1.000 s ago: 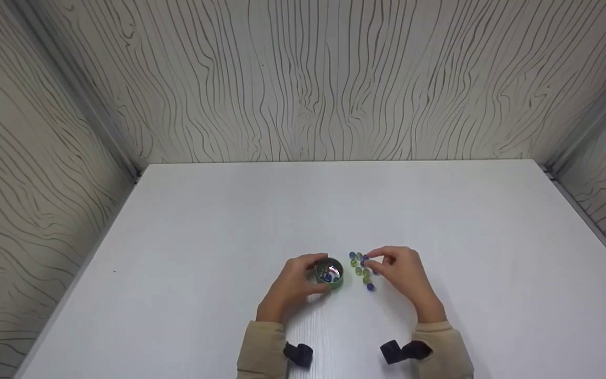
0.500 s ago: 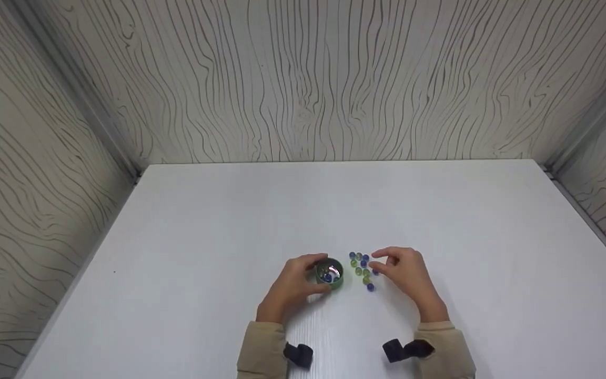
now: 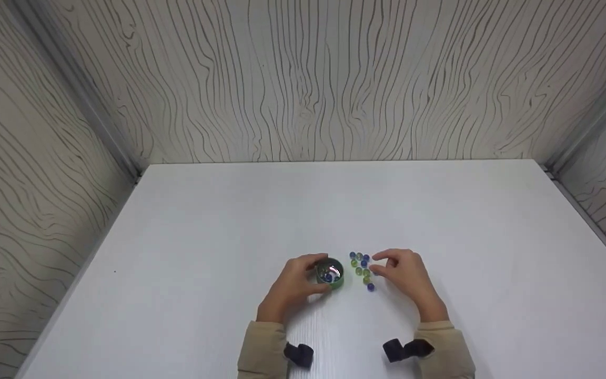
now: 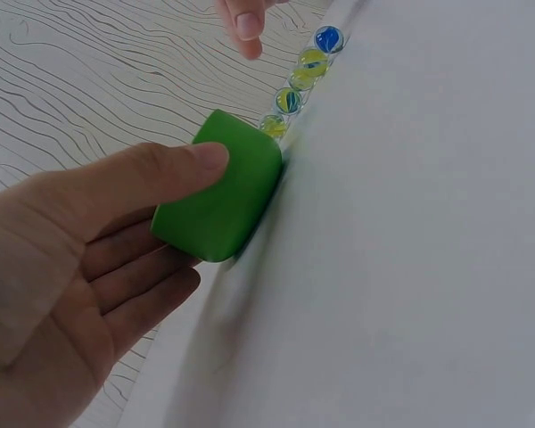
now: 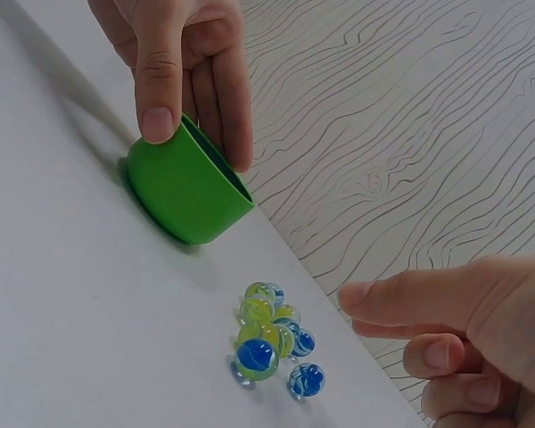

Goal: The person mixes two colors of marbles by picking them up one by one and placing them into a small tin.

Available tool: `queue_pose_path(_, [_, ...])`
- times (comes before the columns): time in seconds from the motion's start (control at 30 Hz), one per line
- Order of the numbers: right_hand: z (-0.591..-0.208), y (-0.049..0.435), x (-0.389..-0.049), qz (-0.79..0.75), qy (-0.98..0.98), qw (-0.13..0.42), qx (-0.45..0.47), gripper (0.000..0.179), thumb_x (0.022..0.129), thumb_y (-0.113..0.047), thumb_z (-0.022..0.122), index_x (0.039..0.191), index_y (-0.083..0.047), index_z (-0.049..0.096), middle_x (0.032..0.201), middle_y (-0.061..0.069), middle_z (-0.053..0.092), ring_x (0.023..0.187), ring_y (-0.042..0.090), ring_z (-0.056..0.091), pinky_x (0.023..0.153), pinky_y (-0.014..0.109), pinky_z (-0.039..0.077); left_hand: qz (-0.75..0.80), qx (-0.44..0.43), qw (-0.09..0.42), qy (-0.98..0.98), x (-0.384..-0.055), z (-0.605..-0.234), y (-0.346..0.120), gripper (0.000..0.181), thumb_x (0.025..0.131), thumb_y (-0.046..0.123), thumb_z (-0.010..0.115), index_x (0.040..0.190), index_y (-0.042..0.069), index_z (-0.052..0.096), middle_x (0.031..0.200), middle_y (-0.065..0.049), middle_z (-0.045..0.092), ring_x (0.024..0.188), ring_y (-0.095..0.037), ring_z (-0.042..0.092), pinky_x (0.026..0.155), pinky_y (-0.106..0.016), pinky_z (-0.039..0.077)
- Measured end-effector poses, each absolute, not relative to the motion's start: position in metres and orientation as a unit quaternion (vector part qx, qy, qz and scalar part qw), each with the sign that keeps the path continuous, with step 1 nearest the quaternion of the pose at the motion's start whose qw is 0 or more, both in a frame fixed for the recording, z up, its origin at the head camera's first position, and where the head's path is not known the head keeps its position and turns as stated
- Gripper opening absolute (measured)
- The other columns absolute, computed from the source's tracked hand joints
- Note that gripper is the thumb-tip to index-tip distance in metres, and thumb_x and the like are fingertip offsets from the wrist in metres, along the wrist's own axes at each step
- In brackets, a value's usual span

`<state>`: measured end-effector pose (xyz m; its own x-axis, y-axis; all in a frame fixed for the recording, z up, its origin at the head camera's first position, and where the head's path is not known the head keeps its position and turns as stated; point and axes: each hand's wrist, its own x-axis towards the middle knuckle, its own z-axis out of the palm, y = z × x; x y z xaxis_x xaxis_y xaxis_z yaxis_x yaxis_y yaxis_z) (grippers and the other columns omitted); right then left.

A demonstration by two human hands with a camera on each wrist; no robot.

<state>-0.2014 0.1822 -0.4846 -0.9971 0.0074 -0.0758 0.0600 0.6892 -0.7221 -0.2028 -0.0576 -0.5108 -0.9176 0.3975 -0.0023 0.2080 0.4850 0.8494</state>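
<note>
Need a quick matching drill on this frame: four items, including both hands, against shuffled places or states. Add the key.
Column 1
1. left hand
2. right hand
3. small round green cup
4. loose blue and yellow-green glass marbles

Column 2
A. beside the loose marbles, holding nothing visible
B. grouped on the white table, between cup and right hand
C. gripping the cup
D. containing more marbles

Pairs: 1-C, 2-A, 3-D, 4-B

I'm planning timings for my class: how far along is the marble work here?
Done, it seems: some marbles lie in the green cup, though I can't count them. In hand: the left hand holds the cup; the right hand is beside the loose marbles with none visibly held. Remaining, probably: those blue and yellow-green ones on the white table.
</note>
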Motion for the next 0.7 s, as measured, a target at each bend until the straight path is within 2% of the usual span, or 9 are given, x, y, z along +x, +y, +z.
queue_pose_path(0.3, [-0.4851,0.1833,-0.2021,-0.395,0.917,0.048,0.022,0.023,0.082,-0.012,0.074,0.103,-0.003,0.073,0.060,-0.002,0.046,0.060,0.012,0.041,0.050,0.017,0.032,0.473,0.179,0.097,0.857,-0.2033,-0.5105,-0.0577,0.063,0.076,0.008,0.078,0.132,-0.002,0.054,0.132,-0.021,0.060,0.125,-0.035,0.058,0.110,-0.044,0.047])
queue_pose_path(0.7, [-0.4908,0.1890,-0.2038,-0.401,0.914,0.060,0.010,0.022,0.081,-0.007,0.071,0.102,0.001,0.073,0.055,-0.005,0.040,0.055,0.010,0.038,0.049,0.018,0.031,0.479,0.165,0.103,0.856,-0.2029,-0.5112,-0.0564,0.063,0.076,0.010,0.078,0.133,0.001,0.054,0.133,-0.017,0.061,0.126,-0.032,0.058,0.111,-0.042,0.047])
